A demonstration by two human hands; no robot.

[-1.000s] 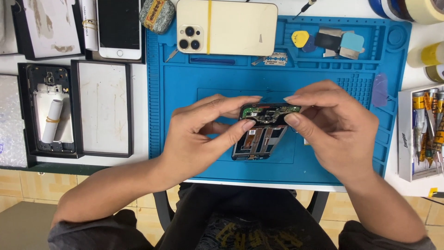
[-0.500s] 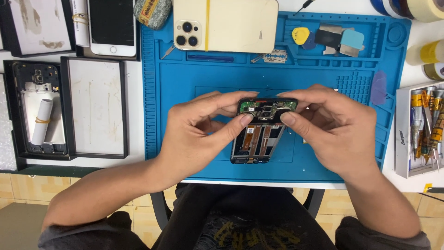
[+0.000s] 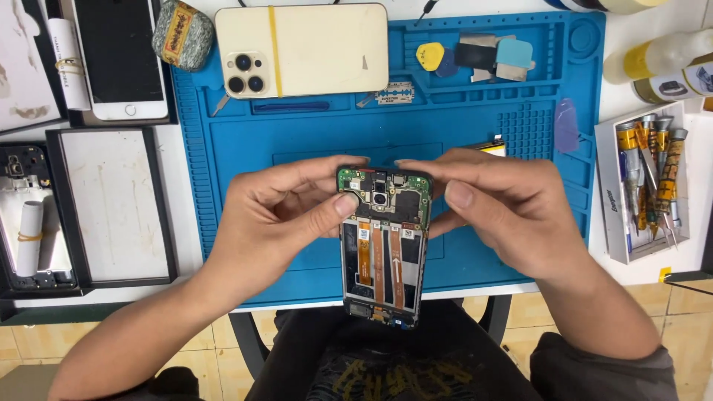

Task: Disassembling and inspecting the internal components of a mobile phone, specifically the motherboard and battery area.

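An opened phone (image 3: 384,245) with its back removed shows a green circuit board at the top and orange flex cables down the middle. I hold it upright above the blue repair mat (image 3: 297,141). My left hand (image 3: 278,215) grips its upper left side, thumb pressed on the board near the camera. My right hand (image 3: 505,212) grips the upper right edge, thumb on the top corner. The phone's lower end hangs past the table's front edge.
A cream phone (image 3: 304,50) with a yellow band lies at the mat's top. Picks (image 3: 475,58) sit in the mat's tray. A box of screwdrivers (image 3: 650,186) stands at right. A white phone (image 3: 119,59), an empty frame (image 3: 111,208) and a dismantled phone (image 3: 26,215) lie at left.
The phone has turned from lying crosswise between my hands to standing lengthwise, with its board end up. Both hands have shifted to its top corners.
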